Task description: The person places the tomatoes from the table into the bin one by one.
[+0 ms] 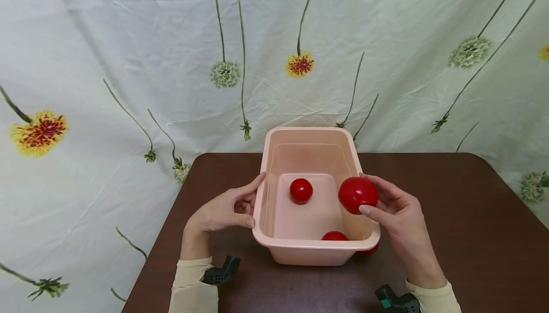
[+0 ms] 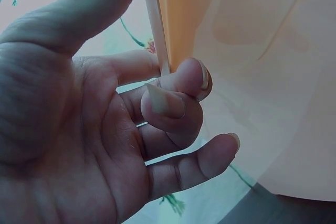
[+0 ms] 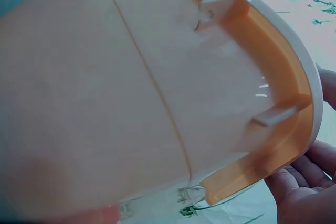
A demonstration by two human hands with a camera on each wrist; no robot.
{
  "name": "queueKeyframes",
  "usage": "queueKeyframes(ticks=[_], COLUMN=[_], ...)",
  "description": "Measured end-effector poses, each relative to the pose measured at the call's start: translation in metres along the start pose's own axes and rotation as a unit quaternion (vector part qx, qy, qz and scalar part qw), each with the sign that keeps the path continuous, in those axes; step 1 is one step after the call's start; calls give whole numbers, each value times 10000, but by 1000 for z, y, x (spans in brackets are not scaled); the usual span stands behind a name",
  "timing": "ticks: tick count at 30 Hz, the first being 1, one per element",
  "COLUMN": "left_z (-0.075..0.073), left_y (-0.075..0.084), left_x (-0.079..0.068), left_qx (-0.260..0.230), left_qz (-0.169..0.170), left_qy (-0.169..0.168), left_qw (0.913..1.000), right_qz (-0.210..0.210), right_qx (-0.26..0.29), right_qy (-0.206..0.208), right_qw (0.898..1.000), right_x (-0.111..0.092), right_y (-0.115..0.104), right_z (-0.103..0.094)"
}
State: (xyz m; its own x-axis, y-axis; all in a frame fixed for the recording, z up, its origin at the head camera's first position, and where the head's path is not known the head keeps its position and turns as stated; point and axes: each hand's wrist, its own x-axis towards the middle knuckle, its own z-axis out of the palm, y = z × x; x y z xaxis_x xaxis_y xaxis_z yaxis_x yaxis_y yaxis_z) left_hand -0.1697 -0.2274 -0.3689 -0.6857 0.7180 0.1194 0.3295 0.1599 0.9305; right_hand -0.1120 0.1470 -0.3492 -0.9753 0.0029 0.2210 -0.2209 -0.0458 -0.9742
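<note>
A pale pink plastic basin is near the table's middle. On its left rim, my left hand grips with thumb and index finger; in the left wrist view the other fingers curl beside its outer wall. My right hand holds a shiny red tomato between thumb and fingers, above the basin's right rim. Inside lies a second tomato, and another tomato is partly covered by the near rim. A red round thing shows outside, mostly behind the near right corner.
The dark brown table extends to both sides. Behind it hangs a pale cloth printed with flowers. Each wrist carries a black device. The basin's outer wall fills most of the right wrist view.
</note>
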Motion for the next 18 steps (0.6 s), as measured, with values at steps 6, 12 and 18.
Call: queueKeyframes(ticks=[6, 12, 18], left_z=[0, 0, 0], left_y=[0, 1, 0], left_x=[0, 0, 0], left_qx=[-44, -25, -93], left_qz=[92, 123, 127], left_qy=[-34, -12, -18], left_qw=[9999, 9999, 9999], right_qz=[20, 105, -393], right_qx=[-28, -377, -1313], right_qy=[-200, -497, -803], right_qw=[9998, 9980, 9873], right_x=[0, 0, -1], right_y=[0, -1, 0], right_z=[-2, -3, -3])
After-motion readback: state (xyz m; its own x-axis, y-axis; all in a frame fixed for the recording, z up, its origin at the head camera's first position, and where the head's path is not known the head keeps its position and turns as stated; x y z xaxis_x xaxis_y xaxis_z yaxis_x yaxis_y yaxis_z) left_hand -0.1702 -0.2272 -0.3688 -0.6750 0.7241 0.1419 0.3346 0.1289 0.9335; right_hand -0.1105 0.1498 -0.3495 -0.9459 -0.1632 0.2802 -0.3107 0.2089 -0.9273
